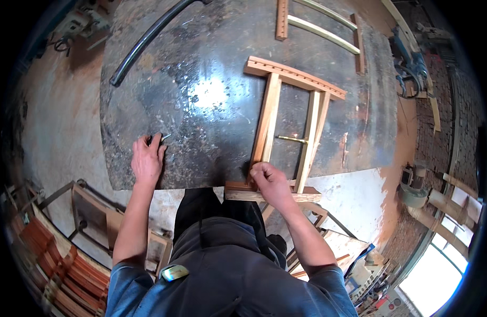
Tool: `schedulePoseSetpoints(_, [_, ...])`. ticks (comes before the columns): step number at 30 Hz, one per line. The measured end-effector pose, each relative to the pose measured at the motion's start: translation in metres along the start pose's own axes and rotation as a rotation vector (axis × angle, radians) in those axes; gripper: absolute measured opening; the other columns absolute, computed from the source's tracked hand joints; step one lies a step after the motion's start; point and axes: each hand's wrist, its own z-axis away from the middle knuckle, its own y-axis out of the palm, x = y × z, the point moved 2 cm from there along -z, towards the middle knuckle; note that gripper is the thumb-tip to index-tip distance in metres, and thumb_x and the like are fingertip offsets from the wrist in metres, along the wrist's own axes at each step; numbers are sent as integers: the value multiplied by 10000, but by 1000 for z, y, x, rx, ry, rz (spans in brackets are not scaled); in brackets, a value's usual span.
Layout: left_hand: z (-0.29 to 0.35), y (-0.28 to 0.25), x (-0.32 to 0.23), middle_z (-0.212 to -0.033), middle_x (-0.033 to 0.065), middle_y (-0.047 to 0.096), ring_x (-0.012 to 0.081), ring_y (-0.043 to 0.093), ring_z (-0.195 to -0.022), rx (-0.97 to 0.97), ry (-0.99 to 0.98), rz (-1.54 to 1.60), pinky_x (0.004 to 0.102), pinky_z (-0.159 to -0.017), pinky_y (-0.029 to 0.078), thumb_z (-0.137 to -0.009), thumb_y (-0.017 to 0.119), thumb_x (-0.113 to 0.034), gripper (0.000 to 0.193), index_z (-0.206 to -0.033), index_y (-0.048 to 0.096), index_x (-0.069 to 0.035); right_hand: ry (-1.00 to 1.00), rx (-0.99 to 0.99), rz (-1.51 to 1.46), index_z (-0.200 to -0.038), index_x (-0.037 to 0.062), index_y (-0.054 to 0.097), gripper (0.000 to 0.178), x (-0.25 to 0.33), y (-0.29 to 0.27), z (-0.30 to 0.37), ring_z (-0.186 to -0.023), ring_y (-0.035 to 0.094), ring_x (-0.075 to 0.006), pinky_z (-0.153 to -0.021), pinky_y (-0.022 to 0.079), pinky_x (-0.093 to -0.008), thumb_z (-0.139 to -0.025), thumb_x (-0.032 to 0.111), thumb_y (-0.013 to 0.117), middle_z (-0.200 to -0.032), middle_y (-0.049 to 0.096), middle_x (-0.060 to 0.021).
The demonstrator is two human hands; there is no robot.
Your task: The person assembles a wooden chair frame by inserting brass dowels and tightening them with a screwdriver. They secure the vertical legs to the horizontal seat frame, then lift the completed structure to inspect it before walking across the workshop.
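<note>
My left hand (147,159) is low over the left part of the dark worktop, fingers bent. A small, thin metal pin (167,137) shows at its thumb and fingertip, seemingly pinched there. On the right, my right hand (270,182) is closed on a wooden frame (272,111), at the near end of its left rail. The frame has a drilled far crosspiece (296,76) with a row of holes and a near crosspiece (243,192) overhanging the worktop's edge. A thin brass-coloured rod (291,139) lies between its rails. What lies under my right fingers is hidden.
A second wooden frame (322,33) lies farther off at the right. A curved black tube (148,39) rests at the far left of the scuffed worktop (201,137). Reddish wood strips (58,269) are stacked at the lower left; a metal stand (80,211) is beside them.
</note>
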Motion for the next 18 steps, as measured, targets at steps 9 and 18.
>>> schedulePoseSetpoints(9, [-3,28,18,-987,104,593,303,554,-924,-139,166,125,406,-756,483,-833,647,-132,178,-1009,652,-106,49,-77,73,-956,1,630,198,-3,-12,7,-648,589,-166,-645,483,-309,-894,188,615,-706,619,-118])
schedulePoseSetpoints(18, [-10,16,-29,-854,140,639,309,614,-813,73,95,623,379,-784,488,-865,601,-122,166,-987,635,-15,77,-199,1,-935,19,650,194,-37,-34,-14,-692,579,-111,-663,475,-266,-898,200,594,-737,640,-54])
